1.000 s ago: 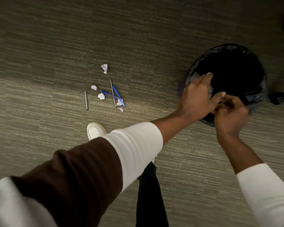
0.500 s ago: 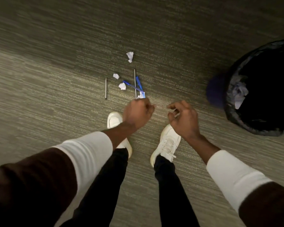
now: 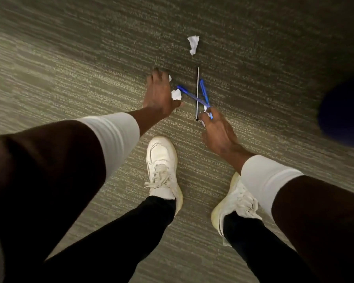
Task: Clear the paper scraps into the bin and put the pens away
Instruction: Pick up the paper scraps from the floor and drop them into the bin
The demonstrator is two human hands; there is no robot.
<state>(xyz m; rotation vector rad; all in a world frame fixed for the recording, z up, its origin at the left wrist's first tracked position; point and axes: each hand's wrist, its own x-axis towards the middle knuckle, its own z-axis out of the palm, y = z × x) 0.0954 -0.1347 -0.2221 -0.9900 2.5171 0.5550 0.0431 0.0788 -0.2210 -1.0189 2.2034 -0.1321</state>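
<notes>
Already the spread-open left hand point(image 3: 158, 92) touches a paper scrap point(image 3: 176, 94); the right hand point(image 3: 217, 131) pinches another scrap point(image 3: 206, 111) beside the upright-lying thin pen point(image 3: 197, 92).

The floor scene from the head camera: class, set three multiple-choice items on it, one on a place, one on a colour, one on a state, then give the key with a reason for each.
1. Where does the farthest paper scrap lie?
A. beyond the thin dark rod
B. between the shoes
C. on a shoe

2. What colour are the two crossed pens?
A. red
B. blue
C. green

3. How is the left hand held?
A. in a fist
B. gripping a pen
C. open, fingers spread

Key: 1 A, the scrap sits above the rod's far end. 2 B, both barrels show blue. 3 C, the fingers reach out spread over the carpet beside a scrap.
</notes>
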